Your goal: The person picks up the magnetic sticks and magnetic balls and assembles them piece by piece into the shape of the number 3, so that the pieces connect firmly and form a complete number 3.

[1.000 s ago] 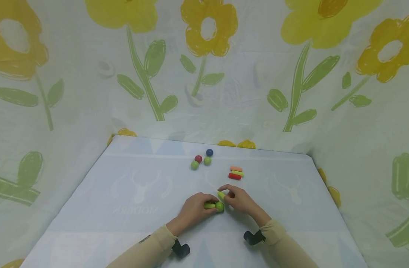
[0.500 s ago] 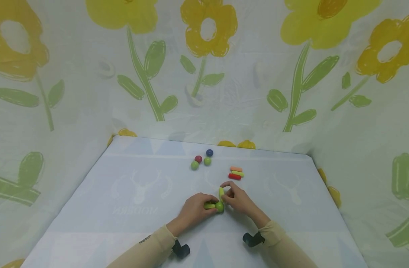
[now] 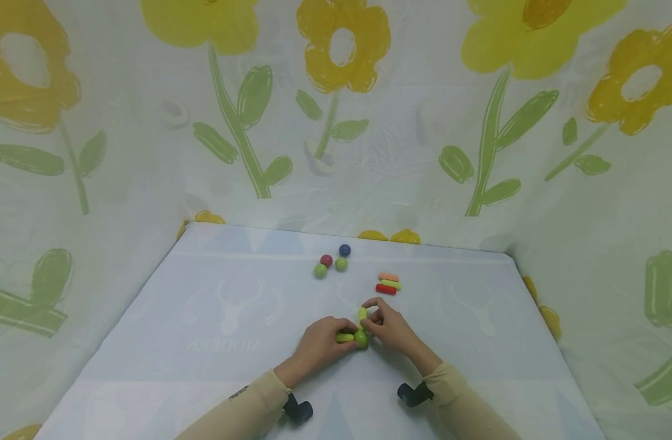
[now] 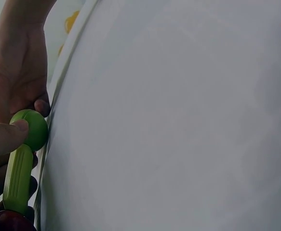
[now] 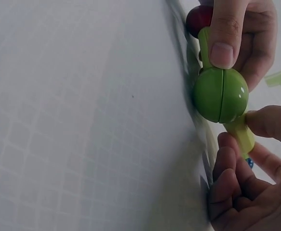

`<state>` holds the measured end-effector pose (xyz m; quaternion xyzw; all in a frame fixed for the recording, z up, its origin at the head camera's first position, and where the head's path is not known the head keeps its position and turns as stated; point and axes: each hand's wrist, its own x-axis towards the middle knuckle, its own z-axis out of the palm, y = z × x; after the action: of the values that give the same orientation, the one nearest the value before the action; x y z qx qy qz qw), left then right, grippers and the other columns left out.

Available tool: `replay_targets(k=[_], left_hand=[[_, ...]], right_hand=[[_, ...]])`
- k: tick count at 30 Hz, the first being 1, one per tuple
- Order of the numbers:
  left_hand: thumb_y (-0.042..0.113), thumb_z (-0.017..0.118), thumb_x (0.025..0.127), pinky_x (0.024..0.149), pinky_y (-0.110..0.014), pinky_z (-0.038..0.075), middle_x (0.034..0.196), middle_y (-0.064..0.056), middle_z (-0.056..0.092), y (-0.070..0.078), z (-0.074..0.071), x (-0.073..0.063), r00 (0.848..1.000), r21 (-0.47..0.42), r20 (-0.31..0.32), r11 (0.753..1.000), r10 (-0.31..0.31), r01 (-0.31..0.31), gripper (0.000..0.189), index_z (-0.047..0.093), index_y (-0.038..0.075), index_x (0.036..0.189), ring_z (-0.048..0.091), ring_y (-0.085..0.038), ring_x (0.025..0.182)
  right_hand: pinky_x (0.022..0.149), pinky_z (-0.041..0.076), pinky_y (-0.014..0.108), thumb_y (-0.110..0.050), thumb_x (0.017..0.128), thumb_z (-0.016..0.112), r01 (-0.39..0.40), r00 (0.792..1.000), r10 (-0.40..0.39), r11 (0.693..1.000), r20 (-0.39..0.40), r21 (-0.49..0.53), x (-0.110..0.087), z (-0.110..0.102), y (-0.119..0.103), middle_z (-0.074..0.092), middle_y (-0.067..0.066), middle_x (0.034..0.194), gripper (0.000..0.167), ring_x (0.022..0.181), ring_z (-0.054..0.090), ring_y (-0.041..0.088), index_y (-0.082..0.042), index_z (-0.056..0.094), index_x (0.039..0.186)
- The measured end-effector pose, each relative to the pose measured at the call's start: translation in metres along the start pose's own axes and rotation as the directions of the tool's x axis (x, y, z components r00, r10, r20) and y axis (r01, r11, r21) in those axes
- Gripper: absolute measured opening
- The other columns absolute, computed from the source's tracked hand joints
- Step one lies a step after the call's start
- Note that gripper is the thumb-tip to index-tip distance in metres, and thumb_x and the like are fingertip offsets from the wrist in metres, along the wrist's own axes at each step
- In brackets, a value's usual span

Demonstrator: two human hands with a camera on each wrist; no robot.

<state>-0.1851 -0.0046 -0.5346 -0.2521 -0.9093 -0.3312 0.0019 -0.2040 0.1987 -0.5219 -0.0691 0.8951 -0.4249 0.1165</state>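
Observation:
My left hand grips a yellow-green ribbed rod with a green ball at one end. A dark red ball sits at that rod's other end, hidden in the head view. In the left wrist view my left thumb lies on the green ball. Between thumb and fingers, my right hand pinches a second yellow-green rod. One end of this rod meets the green ball, pointing away from me; whether it is seated in it I cannot tell.
Farther back on the white table lie a blue ball, a red ball and two green balls. Right of them are an orange rod, a yellow-green rod and a red rod.
The rod in my right hand has swung from a slant to nearly straight away from me, and its near end has come to the green ball. My left hand stays put.

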Motion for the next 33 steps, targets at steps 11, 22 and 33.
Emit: replay_targets(k=[11, 22, 33], left_hand=[[0.039, 0.075, 0.084, 0.071, -0.020, 0.043, 0.093, 0.016, 0.069, 0.0008, -0.0004, -0.0015, 1.000, -0.006, -0.003, 1.000, 0.000, 0.000, 0.027, 0.072, 0.025, 0.107, 0.051, 0.000, 0.076], [0.039, 0.075, 0.085, 0.072, -0.021, 0.044, 0.098, 0.017, 0.070, -0.0012, 0.0008, -0.0013, 0.999, -0.009, -0.017, 0.999, 0.032, -0.032, 0.026, 0.072, 0.029, 0.109, 0.052, -0.001, 0.078], [0.039, 0.074, 0.086, 0.073, -0.021, 0.044, 0.098, 0.017, 0.071, -0.0009, 0.0010, -0.0007, 1.000, -0.012, -0.012, 1.000, 0.019, -0.019, 0.025, 0.073, 0.029, 0.109, 0.052, 0.000, 0.079]], right_hand=[[0.060, 0.045, 0.026, -0.025, 0.094, 0.065, 0.034, 0.999, -0.034, 0.999, -0.003, -0.017, 0.0003, 0.0012, 0.0005, 0.071, 0.002, 0.093, 0.032, 0.073, 0.057, 0.011, -0.016, 0.057, 0.124], [0.060, 0.045, 0.026, -0.025, 0.095, 0.064, 0.032, 0.999, -0.032, 0.999, -0.005, -0.025, 0.0009, 0.0014, 0.0008, 0.071, 0.001, 0.093, 0.033, 0.073, 0.057, 0.011, -0.016, 0.058, 0.125], [0.060, 0.046, 0.025, -0.023, 0.095, 0.063, 0.026, 1.000, -0.025, 0.999, 0.007, -0.031, 0.0003, 0.0009, 0.0013, 0.070, 0.001, 0.094, 0.032, 0.073, 0.056, 0.011, -0.016, 0.058, 0.126]])
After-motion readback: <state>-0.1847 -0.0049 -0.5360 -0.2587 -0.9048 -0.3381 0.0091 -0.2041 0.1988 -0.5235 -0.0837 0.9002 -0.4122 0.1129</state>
